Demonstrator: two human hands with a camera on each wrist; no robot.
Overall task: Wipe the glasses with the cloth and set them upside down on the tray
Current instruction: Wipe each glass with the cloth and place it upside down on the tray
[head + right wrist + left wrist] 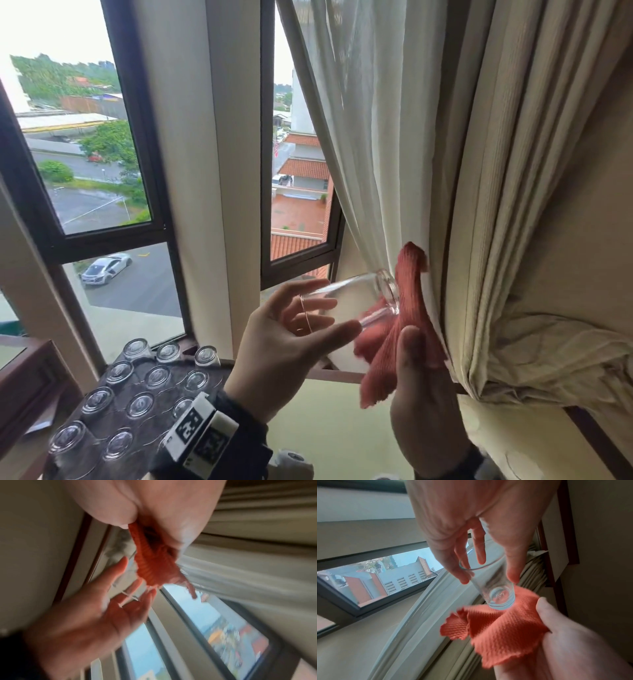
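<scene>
My left hand (337,308) grips a clear glass (356,298) near its rim, thumb on one side and fingers on the other, and holds it on its side in the air. The thick base of the glass (491,588) points into a coral waffle-weave cloth (394,329). My right hand (411,359) holds that cloth (501,626) bunched, thumb on top, fingers hidden behind it. The cloth (150,566) is pinched in the right hand's palm; this view is blurred. A dark tray (116,416) at lower left carries several upside-down glasses (140,404).
Heavy cream curtains (513,240) hang close on the right, just behind the cloth. A dark-framed window (154,205) and a pale sill (325,428) lie ahead. A wooden cabinet edge (30,383) stands left of the tray.
</scene>
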